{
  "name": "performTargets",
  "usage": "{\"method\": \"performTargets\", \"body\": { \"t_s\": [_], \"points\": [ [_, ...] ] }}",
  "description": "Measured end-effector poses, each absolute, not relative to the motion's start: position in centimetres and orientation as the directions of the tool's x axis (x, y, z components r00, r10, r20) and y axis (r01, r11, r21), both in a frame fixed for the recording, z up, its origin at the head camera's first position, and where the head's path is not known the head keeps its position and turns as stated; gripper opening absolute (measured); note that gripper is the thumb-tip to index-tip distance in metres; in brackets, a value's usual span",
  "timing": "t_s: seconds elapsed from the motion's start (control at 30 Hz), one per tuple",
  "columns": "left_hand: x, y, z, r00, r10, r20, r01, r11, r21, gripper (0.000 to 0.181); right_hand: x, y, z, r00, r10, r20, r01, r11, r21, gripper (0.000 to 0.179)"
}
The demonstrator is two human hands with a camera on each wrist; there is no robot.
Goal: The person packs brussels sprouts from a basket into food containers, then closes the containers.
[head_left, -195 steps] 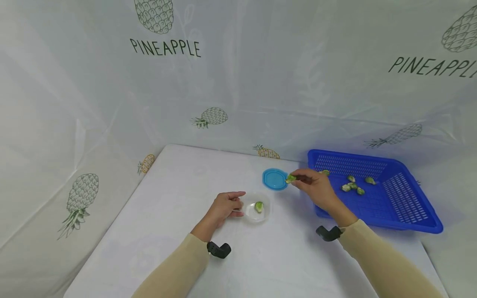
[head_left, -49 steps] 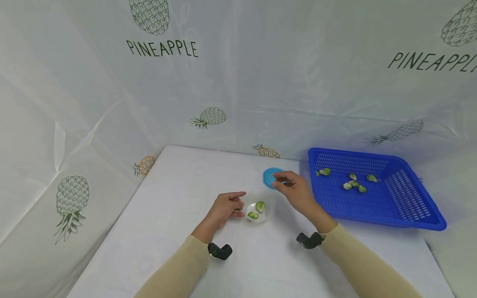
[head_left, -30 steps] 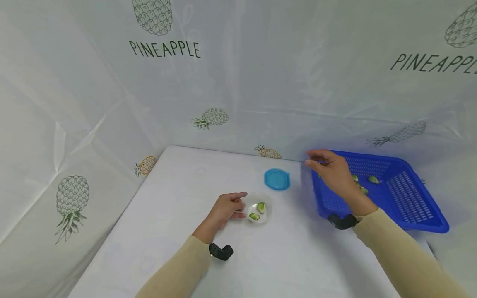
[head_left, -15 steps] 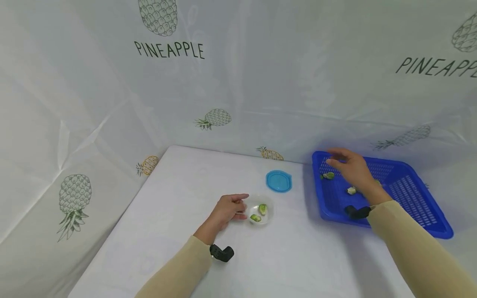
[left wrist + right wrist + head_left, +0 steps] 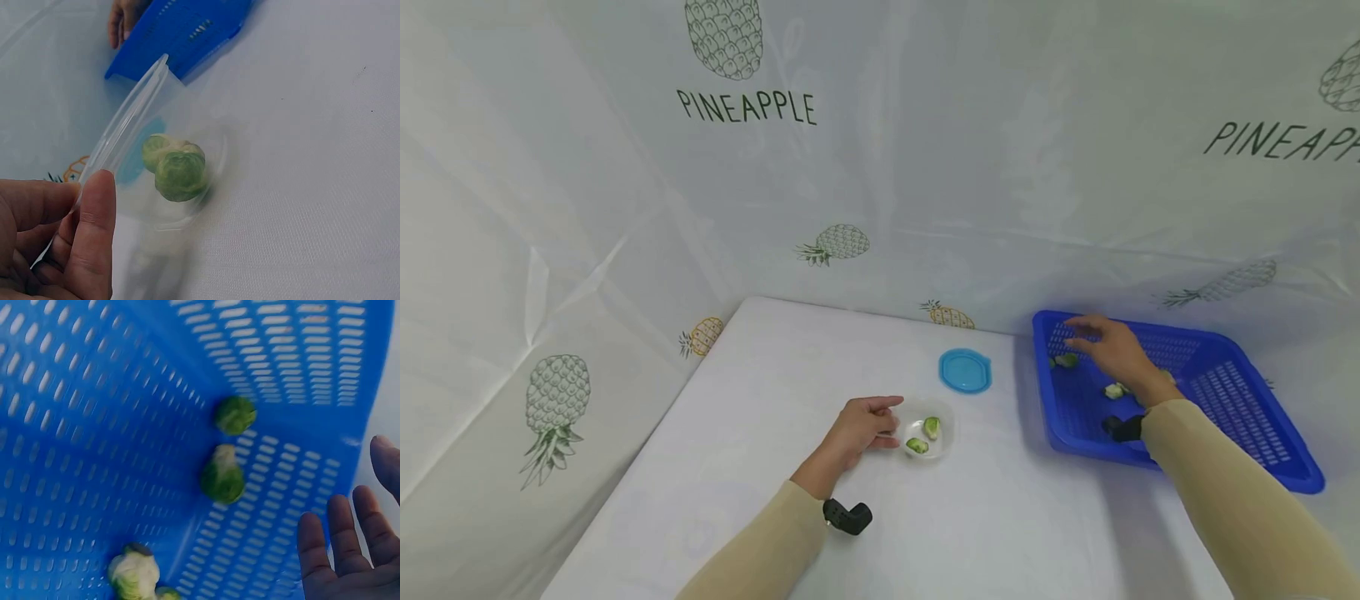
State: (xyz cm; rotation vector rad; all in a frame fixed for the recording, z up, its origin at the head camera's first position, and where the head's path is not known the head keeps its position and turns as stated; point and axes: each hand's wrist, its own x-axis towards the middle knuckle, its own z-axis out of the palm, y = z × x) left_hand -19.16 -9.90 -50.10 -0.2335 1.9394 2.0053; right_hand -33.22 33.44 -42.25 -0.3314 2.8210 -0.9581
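My left hand (image 5: 861, 429) grips the rim of a small clear plastic tub (image 5: 194, 103), thumb and fingers on either side of it. Two Brussels sprouts lie inside: one light green sprout (image 5: 932, 427) and another (image 5: 917, 446) nearer me. Over the left part of a blue perforated basket (image 5: 1255, 425) hovers my right hand (image 5: 1112, 348), fingers spread and nothing in it. Below its fingertips sit a Brussels sprout (image 5: 223, 478) and a rounder sprout (image 5: 235, 415), close together in the basket's corner. More sprouts (image 5: 134, 574) are partly hidden by the right arm in the head view.
A round blue lid (image 5: 965, 371) lies flat on the white table (image 5: 722, 450), between tub and basket. Behind the table hangs a pale sheet (image 5: 925, 167) with pineapple prints. The basket stands at the right, near that sheet.
A second sprout, earlier pinched by the right hand, now lies in the tub. The right hand has moved from over the lid rightward to the basket. The left hand has stayed at the tub.
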Motion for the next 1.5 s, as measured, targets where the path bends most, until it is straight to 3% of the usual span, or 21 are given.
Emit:
{"method": "performTargets", "body": {
  "t_s": [0.4, 0.9, 1.07, 1.33, 1.5],
  "points": [
    [-19.1, -9.8, -50.1, -0.925, 0.131, -0.356, -0.360, -0.011, 0.933, 0.046, -34.1, 34.7, -44.4, -0.952, -0.272, -0.138, -0.140, 0.792, -0.594, 0.051],
    [-19.1, -10.1, -50.0, -0.925, 0.120, -0.361, -0.364, -0.002, 0.932, 0.045, -34.8, 34.8, -45.4, -0.920, -0.374, -0.114, -0.258, 0.800, -0.542, 0.040],
    [-19.1, -10.1, -50.0, -0.927, 0.125, -0.353, -0.357, -0.012, 0.934, 0.045, -34.8, 35.2, -45.3, -0.932, -0.335, -0.137, -0.213, 0.815, -0.539, 0.036],
    [-19.1, -10.2, -50.1, -0.930, 0.122, -0.348, -0.353, -0.025, 0.935, 0.045, -34.8, 35.7, -45.7, -0.926, -0.323, -0.195, -0.169, 0.817, -0.551, 0.052],
    [-19.3, -10.2, -50.1, -0.930, 0.124, -0.345, -0.350, -0.023, 0.936, 0.045, -34.8, 35.7, -46.1, -0.917, -0.354, -0.185, -0.206, 0.816, -0.540, 0.053]
  ]
}}
